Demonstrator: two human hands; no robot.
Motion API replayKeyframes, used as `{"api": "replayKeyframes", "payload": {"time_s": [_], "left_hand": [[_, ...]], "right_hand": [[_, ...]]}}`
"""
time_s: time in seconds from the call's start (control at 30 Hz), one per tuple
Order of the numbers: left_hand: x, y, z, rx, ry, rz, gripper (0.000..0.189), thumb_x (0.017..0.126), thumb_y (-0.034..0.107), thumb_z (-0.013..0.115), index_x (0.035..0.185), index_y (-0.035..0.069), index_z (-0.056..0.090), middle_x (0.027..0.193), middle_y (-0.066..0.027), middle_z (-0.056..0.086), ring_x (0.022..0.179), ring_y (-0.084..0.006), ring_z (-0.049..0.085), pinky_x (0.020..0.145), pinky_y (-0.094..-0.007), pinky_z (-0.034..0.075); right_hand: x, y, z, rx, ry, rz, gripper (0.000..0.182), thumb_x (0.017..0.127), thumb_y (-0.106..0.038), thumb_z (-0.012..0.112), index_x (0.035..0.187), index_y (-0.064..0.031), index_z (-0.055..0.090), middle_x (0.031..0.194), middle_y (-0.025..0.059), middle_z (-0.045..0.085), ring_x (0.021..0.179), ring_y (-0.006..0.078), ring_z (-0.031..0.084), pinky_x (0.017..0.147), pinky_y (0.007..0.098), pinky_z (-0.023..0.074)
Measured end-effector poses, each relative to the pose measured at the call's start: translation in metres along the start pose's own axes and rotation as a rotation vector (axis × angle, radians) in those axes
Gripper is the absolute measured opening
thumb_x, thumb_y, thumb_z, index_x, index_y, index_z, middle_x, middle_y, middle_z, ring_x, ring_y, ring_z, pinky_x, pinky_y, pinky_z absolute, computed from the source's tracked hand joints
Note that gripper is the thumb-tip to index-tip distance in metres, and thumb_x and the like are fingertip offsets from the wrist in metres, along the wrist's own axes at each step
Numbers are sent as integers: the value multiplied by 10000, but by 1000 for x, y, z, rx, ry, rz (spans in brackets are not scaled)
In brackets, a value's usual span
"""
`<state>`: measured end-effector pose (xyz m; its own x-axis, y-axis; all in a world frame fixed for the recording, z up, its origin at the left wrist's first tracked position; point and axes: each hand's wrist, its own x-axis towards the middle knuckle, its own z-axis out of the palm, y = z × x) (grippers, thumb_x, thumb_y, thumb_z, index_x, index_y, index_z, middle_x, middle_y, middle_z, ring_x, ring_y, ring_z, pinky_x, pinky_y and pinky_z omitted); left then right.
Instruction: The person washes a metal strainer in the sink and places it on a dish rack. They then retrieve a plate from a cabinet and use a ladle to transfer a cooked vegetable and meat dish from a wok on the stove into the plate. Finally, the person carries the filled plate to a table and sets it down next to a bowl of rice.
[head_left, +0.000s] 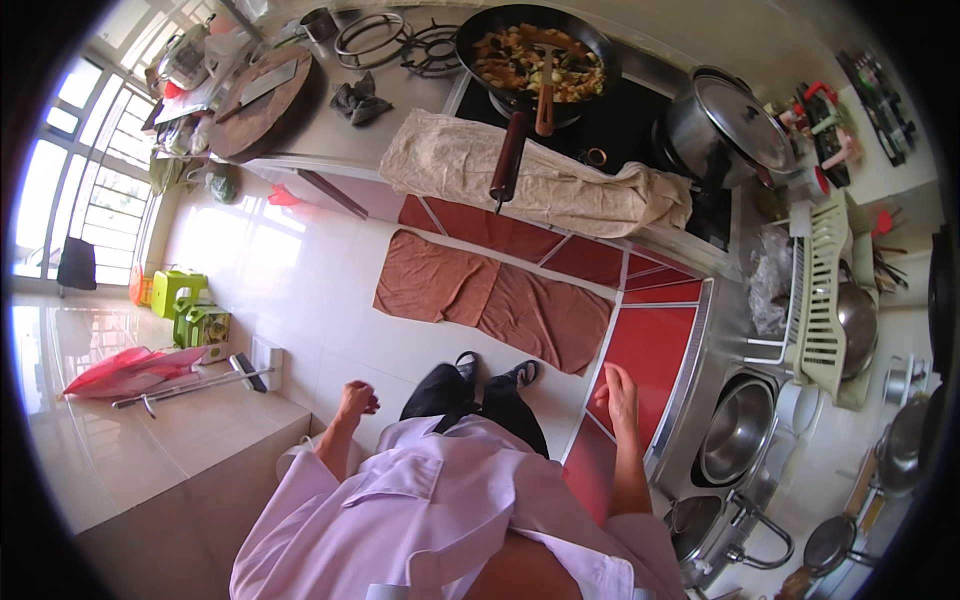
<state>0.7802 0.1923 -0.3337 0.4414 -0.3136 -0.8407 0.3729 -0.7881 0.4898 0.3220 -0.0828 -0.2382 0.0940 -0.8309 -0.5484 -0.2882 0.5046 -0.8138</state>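
Observation:
My left hand (361, 399) hangs at my side above the tiled floor, its fingers curled, and whether it holds something small cannot be told. My right hand (618, 391) is beside the red cabinet doors (646, 345), fingers loosely apart, with nothing seen in it. Ahead of me a black wok (480, 82) of cooked food (517, 64) sits on the stove, a wooden-handled spatula (547, 94) resting in it. The wok's handle (510, 157) points towards me over a beige cloth (450, 154) along the stove's front edge. A lidded steel pot (686, 127) stands at the right.
A cleaver (262, 86) lies on a round chopping board (292, 97) beside a grey rag (360, 101). Brown cloths (487, 296) lie on the floor. A sink with a steel basin (739, 431) and a dish rack (821, 300) are right; a tiled ledge (202, 442) is left.

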Motion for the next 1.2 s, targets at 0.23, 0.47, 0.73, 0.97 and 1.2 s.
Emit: {"api": "replayKeyframes", "payload": {"time_s": [0.23,0.47,0.73,0.97,1.2], "left_hand": [[-16,3,-63,9,88,-227,183,809,110,557,930,-22,595,740,-154,641,604,-262,658,498,-385,556],[149,180,-41,308,-123,269,148,814,128,523,838,34,634,585,-59,586,513,-154,600,432,-284,481],[166,390,40,-105,-541,292,466,888,319,612,1201,-11,517,897,-104,636,748,-172,632,592,-309,532],[111,468,46,120,-551,708,338,884,221,589,1120,-21,576,904,-116,648,809,-180,644,694,-287,526],[130,404,-19,327,-47,1056,253,835,167,611,1017,-8,633,1012,-162,630,897,-265,627,789,-341,508]], "right_hand": [[98,-53,84,6,-197,-119,372,894,-141,517,1256,-54,514,748,28,592,556,84,495,574,209,454],[121,53,138,-305,-120,-70,408,875,-131,580,1275,-82,514,1002,63,598,752,110,578,644,230,477],[58,34,313,-170,-351,216,350,906,-197,573,1222,-50,538,965,56,620,783,114,615,673,239,491],[75,-20,372,-296,-447,46,333,929,-203,527,1225,-51,540,968,51,625,789,101,602,713,239,480],[106,59,335,-381,-366,57,366,876,-164,542,1213,-19,542,823,48,622,699,98,574,632,233,468]]}}
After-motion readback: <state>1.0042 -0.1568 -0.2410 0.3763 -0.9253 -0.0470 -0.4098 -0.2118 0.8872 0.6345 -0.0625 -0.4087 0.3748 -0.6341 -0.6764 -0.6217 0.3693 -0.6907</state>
